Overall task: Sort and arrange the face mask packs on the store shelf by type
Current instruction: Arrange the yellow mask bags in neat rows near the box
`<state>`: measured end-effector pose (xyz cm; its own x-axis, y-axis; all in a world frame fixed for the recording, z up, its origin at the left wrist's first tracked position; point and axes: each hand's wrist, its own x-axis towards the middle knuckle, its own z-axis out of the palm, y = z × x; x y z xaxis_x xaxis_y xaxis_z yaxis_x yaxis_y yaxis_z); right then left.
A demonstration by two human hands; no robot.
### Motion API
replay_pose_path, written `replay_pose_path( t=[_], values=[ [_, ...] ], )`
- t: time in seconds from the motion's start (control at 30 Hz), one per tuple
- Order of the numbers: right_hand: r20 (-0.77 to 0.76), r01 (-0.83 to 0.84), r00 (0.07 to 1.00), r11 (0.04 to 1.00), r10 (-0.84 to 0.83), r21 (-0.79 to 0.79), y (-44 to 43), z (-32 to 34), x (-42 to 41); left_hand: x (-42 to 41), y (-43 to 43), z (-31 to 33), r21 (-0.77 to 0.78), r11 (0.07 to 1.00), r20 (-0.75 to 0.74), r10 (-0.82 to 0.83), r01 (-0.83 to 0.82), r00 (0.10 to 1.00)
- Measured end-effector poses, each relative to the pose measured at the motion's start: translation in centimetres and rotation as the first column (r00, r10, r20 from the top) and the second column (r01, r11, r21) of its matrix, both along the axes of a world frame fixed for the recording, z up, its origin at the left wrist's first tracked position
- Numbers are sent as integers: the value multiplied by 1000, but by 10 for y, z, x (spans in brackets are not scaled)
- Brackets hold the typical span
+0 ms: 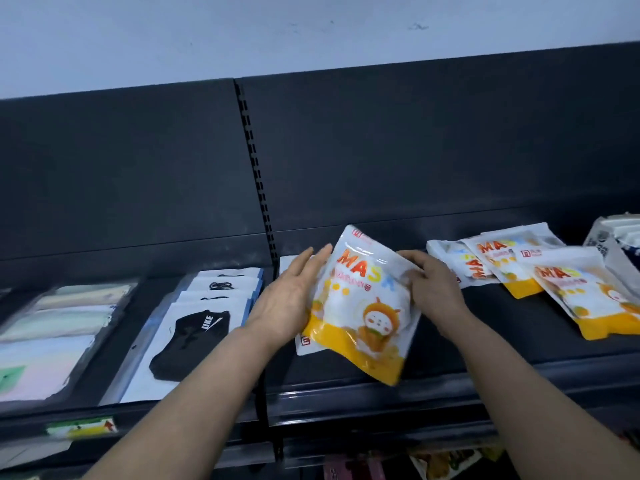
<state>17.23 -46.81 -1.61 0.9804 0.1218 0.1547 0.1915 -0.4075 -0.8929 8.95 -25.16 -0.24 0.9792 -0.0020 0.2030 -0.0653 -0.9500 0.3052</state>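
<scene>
one: two rows at the far left look sorted, the pastel packs (52, 323) and, beside them, the black mask packs (194, 337), each overlapped front to back on the shelf (467, 344). where is the one in hand?

two: right of the slotted upright (258, 174). the orange mask pack (363, 306) is tilted and lifted just off the shelf, over a white pack (305, 342) lying flat beneath it. the left grip (287, 303) is wide, with straight fingers flat against the pack's left edge. the right grip (436, 292) is narrow, fingers curled over the upper right edge, holding it.

one: how will it handle?

two: light, i'd judge, and soft: a puffy pouch, nothing breakable. the film is glossy, so it's likely slippery, and a pinch on the face could slide. i'd take it by the two side edges or the sealed rim, where the film looks flatter and stiffer.

one: and further right?

two: some loose orange packs (585, 289) of seemingly the same print, fanned crookedly, apart from the held one. then a white box (609, 237) at the frame edge.
</scene>
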Motion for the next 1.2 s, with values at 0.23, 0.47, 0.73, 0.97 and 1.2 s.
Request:
replay_pose_path(
  t=[0.23, 0.47, 0.73, 0.97, 1.2],
  values=[
    [-77, -263, 964, 961, 256, -90, 28, 13, 13, -2, 22, -3, 521, 833, 218, -342, 187, 914],
    [-26, -221, 975, 951, 221, -217, 33, -7, 10, 0, 35, -27, 510, 860, 500, -315, 20, 807],
    [-135, -167, 984, 880, 118, -444, 22, -32, 1, -21, -24, -33, 555, 805, -62, -214, 212, 975],
    [-219, -226, 964, 897, 150, -380, 29, -43, -13, -3, -8, -45, 58, 991, -414, -88, 123, 906],
    [-236, -294, 948, 876, 215, -383, 30, -38, -20, 3, -8, -29, 120, 987, -424, -47, 107, 905]
  ],
)
